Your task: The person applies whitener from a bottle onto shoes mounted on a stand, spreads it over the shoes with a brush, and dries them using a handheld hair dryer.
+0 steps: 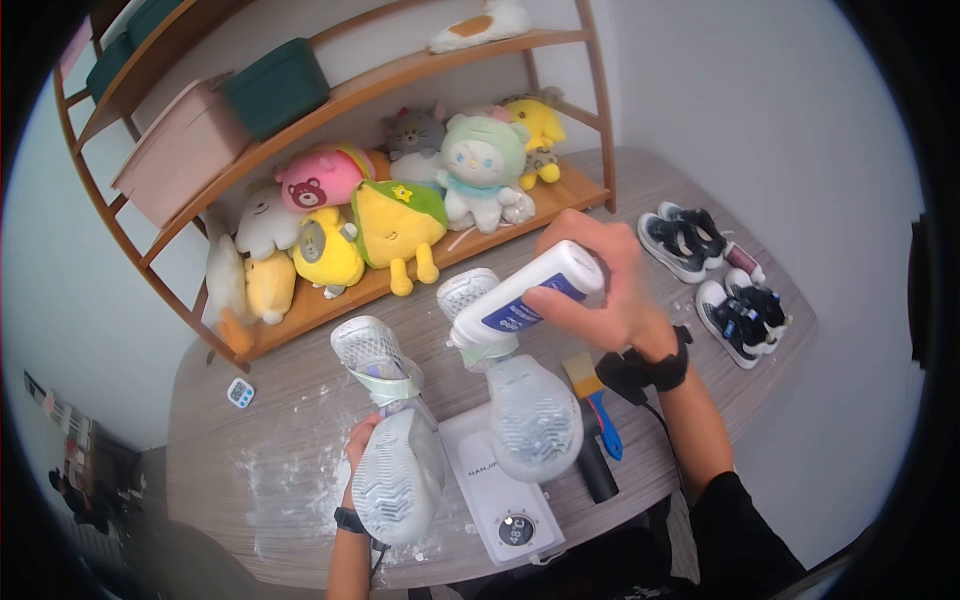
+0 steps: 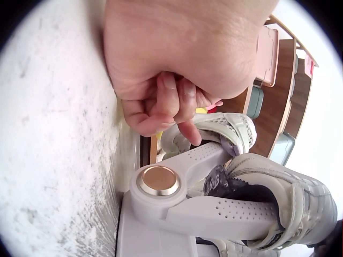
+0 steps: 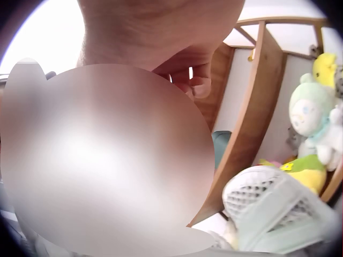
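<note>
My right hand grips a white squeeze bottle with a blue label. Its nozzle points down and left, right over a pale green strap on a white mesh shoe. Several white shoes sit on the arms of a white shoe dryer, two of them with soles facing up. A large blur covers much of the right wrist view and hides the bottle. My left hand lies behind the near left shoe; up close, the left hand shows loosely curled fingers beside the dryer, holding nothing.
White residue is smeared over the table's left part. A blue-handled brush and a black cylinder lie right of the dryer. Small black-and-white shoes stand at the right. A timer lies left; plush toys fill the rear shelf.
</note>
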Demonstrator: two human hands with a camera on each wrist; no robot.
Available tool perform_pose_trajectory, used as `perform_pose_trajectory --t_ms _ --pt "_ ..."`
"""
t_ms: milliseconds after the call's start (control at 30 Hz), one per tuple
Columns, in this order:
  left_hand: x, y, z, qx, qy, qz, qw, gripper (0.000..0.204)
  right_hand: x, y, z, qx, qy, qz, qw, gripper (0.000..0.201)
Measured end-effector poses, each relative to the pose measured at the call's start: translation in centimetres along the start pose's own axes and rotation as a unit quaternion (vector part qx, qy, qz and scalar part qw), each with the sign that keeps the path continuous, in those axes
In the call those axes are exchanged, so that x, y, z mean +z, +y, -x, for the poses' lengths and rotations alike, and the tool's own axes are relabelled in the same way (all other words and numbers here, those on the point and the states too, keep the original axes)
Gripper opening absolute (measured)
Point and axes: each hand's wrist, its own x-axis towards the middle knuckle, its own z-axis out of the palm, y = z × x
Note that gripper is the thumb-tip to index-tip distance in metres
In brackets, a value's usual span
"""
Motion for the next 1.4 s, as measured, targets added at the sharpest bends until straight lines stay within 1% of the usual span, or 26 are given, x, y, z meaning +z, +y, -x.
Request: perform_pose_trajectory --t_ms 33,67,100,133,167,267,333,367,400,433,467,500,567,600,667,733,800,867,1000,1033,1133,1167,1267,1400 --pt "-1.3 -0.5 -0.4 0.014 -0.051 0.016 0.998 0.034 0.1 -0.6 -0.7 -0.004 -0.006 -0.006 1.0 0.03" --pt "-1.5 -0.7 -0.8 0.014 -0.043 0.018 0.999 0.034 0.3 -1.1 -1.1 -0.028 -0.012 0.009 1.0 0.031" --pt "-1.4 -0.7 -1.4 -0.013 -0.01 0.004 1.0 0.03 0.6 -1.4 -1.3 -0.051 -0.017 0.022 0.998 0.032" --pt "-1.4 -0.8 -1.7 -0.044 0.023 -0.009 0.999 0.034 0.6 -1.6 -1.3 -0.065 -0.035 0.028 0.997 0.035" --pt "-1.5 -0.8 -1.7 -0.05 0.033 -0.005 0.998 0.034 0.8 -1.6 -1.1 -0.06 -0.043 0.02 0.997 0.035" --pt "-2.5 -1.4 -2.0 -0.03 0.039 -0.018 0.999 0.03 1.1 -1.4 -1.4 -0.065 -0.072 0.031 0.995 0.038" --pt "-4.4 -2.9 -2.7 0.095 -0.072 -0.043 0.992 0.018 1.1 -1.6 -1.5 -0.061 -0.082 0.05 0.994 0.039" --pt "-4.9 -3.4 -3.0 0.101 -0.061 -0.035 0.992 0.018 1.3 -1.9 -1.7 -0.058 -0.086 0.069 0.992 0.041" --pt "-5.4 -3.6 -3.2 0.11 -0.068 -0.098 0.987 0.017 1.4 -2.1 -1.9 -0.068 -0.101 0.057 0.991 0.041" --pt "-5.8 -3.1 -3.3 0.118 -0.07 -0.162 0.977 0.017 1.5 -2.3 -2.0 -0.072 -0.108 0.072 0.989 0.043" --pt "0.0 0.1 -1.5 0.045 0.022 -0.121 0.991 0.021 1.7 -2.5 -2.1 -0.075 -0.112 0.091 0.987 0.045" --pt "-0.6 -0.1 -1.5 0.052 0.03 -0.115 0.992 0.021 2.0 -2.7 -2.1 -0.083 -0.12 0.085 0.986 0.045" --pt "-1.7 -0.9 -2.1 0.113 -0.063 -0.142 0.981 0.021 2.0 -3.0 -2.0 -0.068 -0.133 0.085 0.985 0.049" --pt "-2.0 -0.9 -2.3 0.113 -0.062 -0.138 0.982 0.021 2.1 -3.1 -1.9 -0.054 -0.145 0.086 0.984 0.051" --pt "-2.5 -0.8 -2.7 0.061 -0.091 -0.083 0.991 0.021 2.1 -3.2 -1.8 -0.044 -0.157 0.093 0.982 0.051" --pt "-2.7 -0.7 -2.8 0.055 -0.096 -0.067 0.992 0.021 2.6 -3.4 -1.8 -0.036 -0.171 0.097 0.98 0.051" --pt "-2.8 -0.7 -2.7 0.047 -0.1 -0.05 0.993 0.022 3.2 -3.9 -1.8 -0.022 -0.142 0.11 0.984 0.05" --pt "-3.0 -0.5 -2.7 0.037 -0.104 -0.072 0.991 0.022 3.6 -4.1 -1.7 -0.02 -0.14 0.117 0.983 0.049" --pt "-2.0 -0.1 -2.4 0.024 -0.089 -0.037 0.995 0.023 4.7 -3.9 -1.6 -0.02 -0.12 0.133 0.984 0.048" --pt "-2.0 -0.1 -2.4 0.029 -0.1 -0.035 0.994 0.023 5.0 -3.9 -1.5 -0.02 -0.126 0.128 0.984 0.048" --pt "-2.6 -0.7 -2.7 0.03 -0.115 -0.016 0.993 0.022 5.7 -3.9 -1.2 0.025 -0.135 0.147 0.98 0.049" --pt "-2.8 -1.0 -2.9 0.029 -0.124 -0.002 0.992 0.022 5.9 -3.9 -1.1 0.026 -0.14 0.145 0.979 0.049" --pt "-2.6 -0.9 -2.8 0.032 -0.124 -0.004 0.992 0.022 6.1 -3.8 -1.1 0.028 -0.15 0.149 0.977 0.048" --pt "-2.8 -1.2 -3.0 0.037 -0.125 0.002 0.992 0.021 6.3 -3.7 -1.2 0.061 -0.155 0.148 0.975 0.046"
